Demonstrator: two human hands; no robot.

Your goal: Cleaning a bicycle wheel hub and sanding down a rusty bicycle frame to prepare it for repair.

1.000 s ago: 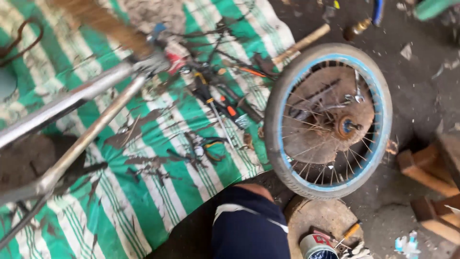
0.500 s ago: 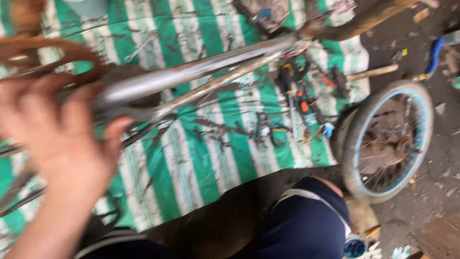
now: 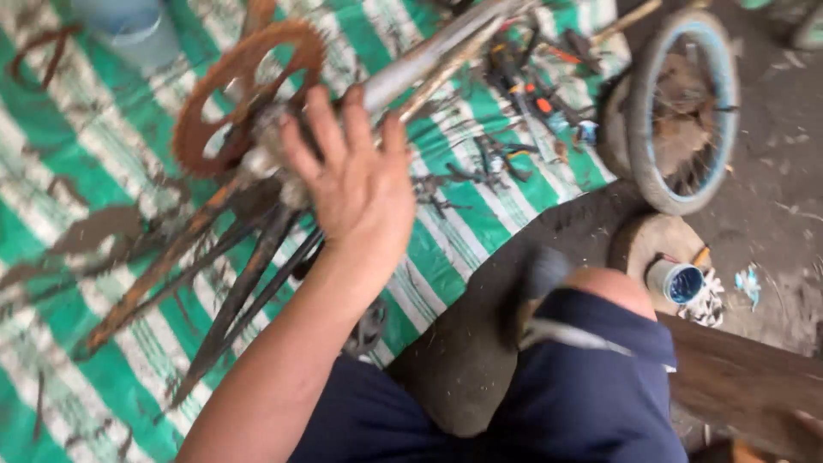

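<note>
Work in hand: a bare bicycle frame (image 3: 411,73) lies across a green-and-white striped tarp (image 3: 77,180), with the rusty chainring (image 3: 244,90) at the far left of centre.
Left hand: the left hand (image 3: 356,184) rests over the frame where the tubes meet, just right of the chainring; its fingers (image 3: 330,129) are spread wide and closed on nothing.
Right hand: not in view.
Done, as judged: the frame carries no wheels; one wheel (image 3: 681,107) lies off it at the far right.
Left, as judged: the chainring and its crank remain mounted on the frame.
Tools: pliers and small hand tools (image 3: 514,94) are scattered on the tarp between frame and wheel.
Surface: the tarp covers a grey dirt floor (image 3: 771,214).
Room: a small open tin (image 3: 677,281) near right, a pale bucket (image 3: 129,30) far left.
</note>
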